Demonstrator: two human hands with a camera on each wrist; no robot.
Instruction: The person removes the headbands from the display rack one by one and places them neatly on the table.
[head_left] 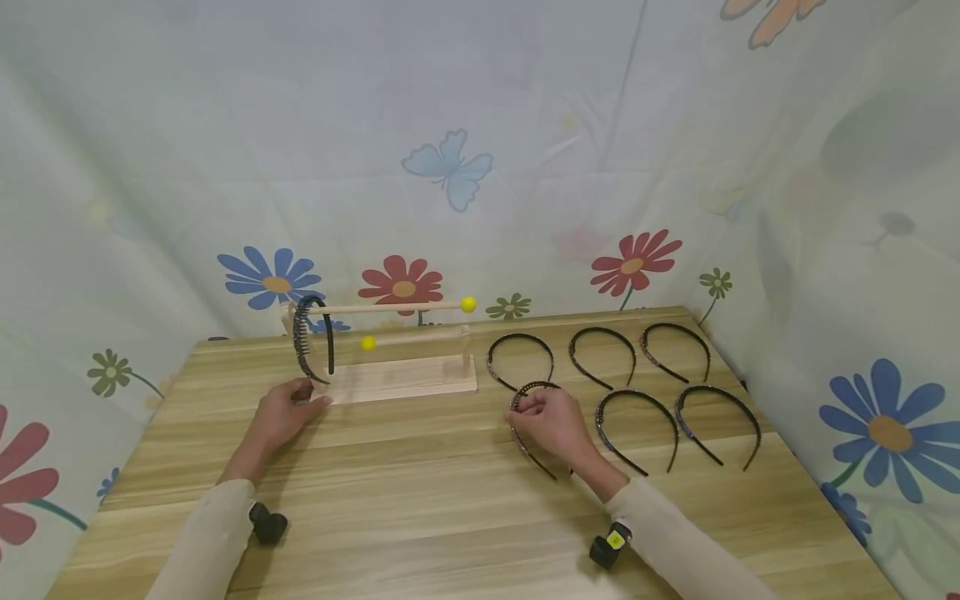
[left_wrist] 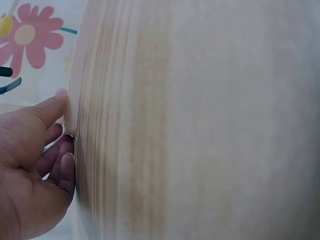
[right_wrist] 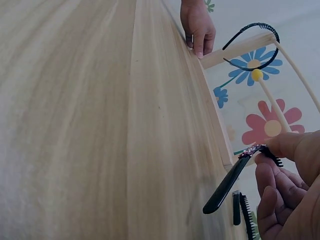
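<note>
My left hand (head_left: pixel 279 418) grips the near left corner of a pale wooden rack's base (head_left: pixel 408 380), with the thumb on the board in the left wrist view. Over the left part of the rack's upper rod (head_left: pixel 397 308) hangs a black toothed headband (head_left: pixel 302 335). To the right of the rack, my right hand (head_left: pixel 557 423) pinches another black headband (right_wrist: pixel 227 186) between thumb and fingers. Its sparkly, beaded part (right_wrist: pixel 251 150) shows right at the fingertips in the right wrist view, and one end points down toward the tabletop.
Several more black headbands (head_left: pixel 636 393) lie in two rows on the right of the wood-grain table (head_left: pixel 420 517). Yellow balls cap the upper rod and a lower one (head_left: pixel 368 342). A flower-printed cloth (head_left: pixel 525 192) hangs behind the table and along its sides.
</note>
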